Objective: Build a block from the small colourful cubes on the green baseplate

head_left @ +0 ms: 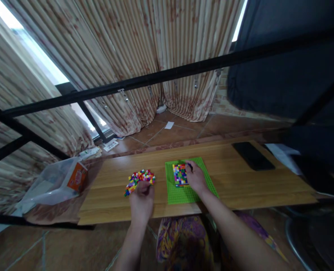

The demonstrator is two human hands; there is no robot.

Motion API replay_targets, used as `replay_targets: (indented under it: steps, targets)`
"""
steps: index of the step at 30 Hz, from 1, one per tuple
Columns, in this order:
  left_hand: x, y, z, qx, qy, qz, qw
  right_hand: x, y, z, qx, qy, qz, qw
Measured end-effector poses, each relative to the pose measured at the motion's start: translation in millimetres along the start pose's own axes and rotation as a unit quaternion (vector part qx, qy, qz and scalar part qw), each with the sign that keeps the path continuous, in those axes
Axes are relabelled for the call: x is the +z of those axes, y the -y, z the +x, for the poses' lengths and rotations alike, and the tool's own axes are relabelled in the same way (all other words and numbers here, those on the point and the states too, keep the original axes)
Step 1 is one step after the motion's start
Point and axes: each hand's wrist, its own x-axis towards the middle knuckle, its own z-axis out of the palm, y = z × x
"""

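A green baseplate (184, 194) lies on the wooden table (240, 180), and a block of many-coloured small bricks (179, 174) stands on it. My right hand (195, 177) rests on the plate at the block's right edge, fingers curled against the bricks. A loose heap of small coloured bricks (140, 178) lies to the left of the plate. My left hand (141, 201) is at the near edge of that heap, fingers bent in a pinch; what they hold is too small to make out.
A black phone (253, 155) lies flat at the table's far right. A clear plastic bag with an orange box (76, 177) sits off the table's left end. Black frame bars (167, 77) cross overhead. Curtains hang behind, above a tiled floor.
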Motion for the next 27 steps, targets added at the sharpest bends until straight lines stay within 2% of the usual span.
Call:
replay_targets:
  steps: [2, 6, 9, 17, 22, 27]
  targets:
    - [11.7, -10, 12, 0.055, 0.043, -0.015, 0.997, 0, 1, 1, -0.001, 0.001, 0.002, 1.000]
    - [32.8, -37, 34, 0.173, 0.097, 0.047, 0.979, -1, 3, 1, -0.006, 0.006, 0.002, 1.000]
    - [46.3, -54, 48, 0.212, 0.140, 0.069, 0.965, -2, 6, 1, -0.004, 0.007, -0.001, 1.000]
    - [72.8, -60, 68, 0.270, 0.205, 0.189, 0.922, -2, 9, 1, -0.002, 0.014, -0.008, 1.000]
    - [78.6, -59, 73, 0.287, 0.224, 0.240, 0.900, -1, 8, 1, -0.005, 0.010, -0.005, 1.000]
    - [80.9, -56, 74, 0.289, 0.232, 0.241, 0.897, -1, 9, 0, -0.007, 0.014, -0.002, 1.000]
